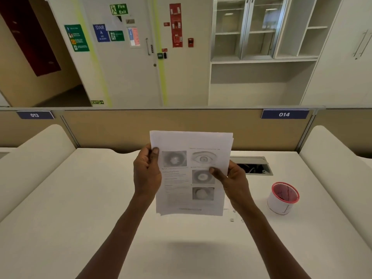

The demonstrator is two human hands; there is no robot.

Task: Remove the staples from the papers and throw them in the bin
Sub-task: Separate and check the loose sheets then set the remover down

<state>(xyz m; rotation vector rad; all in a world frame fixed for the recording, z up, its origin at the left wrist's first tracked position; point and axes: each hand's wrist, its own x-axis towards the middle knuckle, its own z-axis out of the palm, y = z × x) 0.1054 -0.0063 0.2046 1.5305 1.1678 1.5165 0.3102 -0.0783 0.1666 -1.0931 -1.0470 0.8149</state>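
Hands raised — papers upright

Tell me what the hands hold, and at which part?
Both hands hold the stack of papers above the desk: the left hand at its left edge, the right hand at its right edge.

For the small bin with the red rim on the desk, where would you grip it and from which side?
Grip the bin around its white side wall, below the red rim, coming from its left with the right hand, the nearer hand. It stands upright and apart from other things, so the wall is free all round. Its mouth is open, so a pinch on the rim would probably work too.
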